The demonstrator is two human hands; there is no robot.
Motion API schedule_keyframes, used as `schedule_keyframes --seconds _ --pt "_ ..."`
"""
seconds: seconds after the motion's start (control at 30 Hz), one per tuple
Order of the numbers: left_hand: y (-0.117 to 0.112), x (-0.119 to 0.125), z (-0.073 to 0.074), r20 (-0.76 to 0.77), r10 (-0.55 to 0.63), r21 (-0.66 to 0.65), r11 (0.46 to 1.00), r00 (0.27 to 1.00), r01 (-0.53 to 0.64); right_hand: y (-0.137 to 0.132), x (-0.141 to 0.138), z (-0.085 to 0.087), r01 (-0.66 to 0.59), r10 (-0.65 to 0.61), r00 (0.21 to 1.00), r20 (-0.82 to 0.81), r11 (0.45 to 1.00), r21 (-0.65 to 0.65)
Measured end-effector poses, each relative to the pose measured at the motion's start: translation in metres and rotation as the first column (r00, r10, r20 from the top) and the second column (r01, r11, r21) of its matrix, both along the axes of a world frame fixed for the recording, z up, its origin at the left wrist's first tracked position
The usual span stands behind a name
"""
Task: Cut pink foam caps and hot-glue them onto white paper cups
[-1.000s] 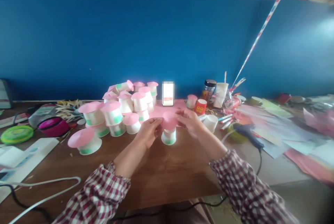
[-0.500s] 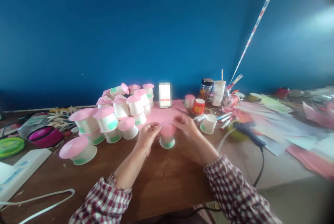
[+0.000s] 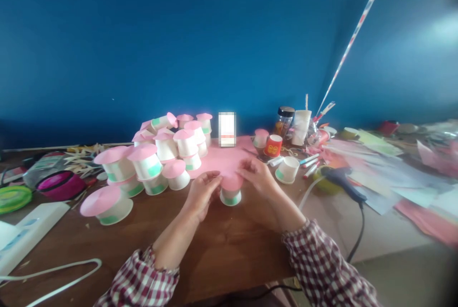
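In the head view, an upturned white paper cup [image 3: 231,198] with a green patch stands on the table before me. A pink paper cone [image 3: 232,181] sits on top of the cup. My left hand [image 3: 204,190] is closed, thumb and fingers pinching the cone's left edge. On the opposite edge, the fingertips of my right hand [image 3: 258,176] pinch the same paper. To the left, several finished-looking cups with pink tops are stacked in a heap [image 3: 144,160]; one capped cup [image 3: 106,206] stands apart nearer me.
Right of my hands are a bare paper cup [image 3: 287,170], a red cup [image 3: 274,145], markers [image 3: 309,160] and a glue gun [image 3: 341,183] with its cable. Loose paper sheets [image 3: 379,178] cover the right side. A white power strip [image 3: 34,230] lies at left.
Both hands stay at the pink cone with almost the same grip. The view has shifted slightly; cup and hands appear a little lower and further right.
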State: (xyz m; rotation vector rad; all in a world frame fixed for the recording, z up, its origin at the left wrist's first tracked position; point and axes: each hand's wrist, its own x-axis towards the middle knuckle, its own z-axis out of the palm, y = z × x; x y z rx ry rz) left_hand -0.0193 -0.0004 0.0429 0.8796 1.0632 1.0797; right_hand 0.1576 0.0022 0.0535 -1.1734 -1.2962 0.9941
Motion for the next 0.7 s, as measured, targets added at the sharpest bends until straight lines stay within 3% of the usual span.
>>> schedule_keyframes --seconds 0.7 --pt "0.004 0.000 -0.011 -0.051 0.025 -0.006 1.000 0.998 -0.025 0.001 0.000 -0.012 0.041 -0.041 0.999 0.010 0.999 -0.031"
